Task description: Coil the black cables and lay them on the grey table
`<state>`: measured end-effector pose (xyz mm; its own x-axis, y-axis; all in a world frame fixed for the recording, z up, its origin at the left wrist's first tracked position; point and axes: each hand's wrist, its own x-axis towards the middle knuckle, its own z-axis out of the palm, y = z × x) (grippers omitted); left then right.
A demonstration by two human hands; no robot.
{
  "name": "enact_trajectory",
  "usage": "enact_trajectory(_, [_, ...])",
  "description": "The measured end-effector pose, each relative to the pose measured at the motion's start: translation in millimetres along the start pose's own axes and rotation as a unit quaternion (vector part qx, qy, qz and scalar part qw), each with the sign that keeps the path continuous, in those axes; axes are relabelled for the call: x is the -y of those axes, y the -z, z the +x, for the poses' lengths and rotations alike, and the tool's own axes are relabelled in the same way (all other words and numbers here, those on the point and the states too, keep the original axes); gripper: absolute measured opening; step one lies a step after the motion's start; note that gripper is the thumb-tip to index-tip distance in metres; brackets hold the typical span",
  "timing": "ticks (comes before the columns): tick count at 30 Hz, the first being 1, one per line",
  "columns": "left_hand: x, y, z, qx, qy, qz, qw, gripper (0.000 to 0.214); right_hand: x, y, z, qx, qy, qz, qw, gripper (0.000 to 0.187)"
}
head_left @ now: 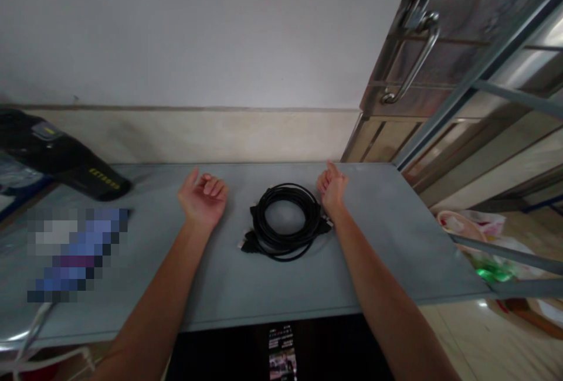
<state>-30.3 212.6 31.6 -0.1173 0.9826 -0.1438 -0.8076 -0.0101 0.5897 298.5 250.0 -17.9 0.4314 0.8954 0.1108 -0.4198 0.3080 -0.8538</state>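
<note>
A coiled black cable lies flat near the middle of the grey counter, between the two forearms. Its loops form a thick, slightly untidy ring around a bare patch, with a few strands straying at the lower edge. Dark connectors with pale metal tips stick out at its left and right sides; any marking on them is too small to read.

The left hand rests palm up, its fingers relaxed, half curled and holding nothing. The right hand is just beyond the coil's right side; its fingers are folded inward with nothing visible in them, though I cannot tell whether they close fully.

Farther left, a black handheld device bears yellow lettering, too blurred to read surely. Nearer is a pixelated blue item. At the bottom, a black surface carries a small picture and illegible pale text. Behind the counter rises a pale wall; right of it, a metal door.
</note>
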Motion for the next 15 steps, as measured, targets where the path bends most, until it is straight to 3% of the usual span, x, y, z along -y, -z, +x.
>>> enact_trajectory(6, [3.1,-6.5,-10.8,0.018,0.005,-0.002,1.000,0.055,-3.2,-3.3,-5.9,0.039,0.013,0.026,0.999,0.079])
enact_trajectory(15, [17.7,-16.2,-12.1,0.070,0.053,0.001,0.996,0.060,-5.0,-1.2,-5.6,0.044,0.021,0.000,0.999,0.079])
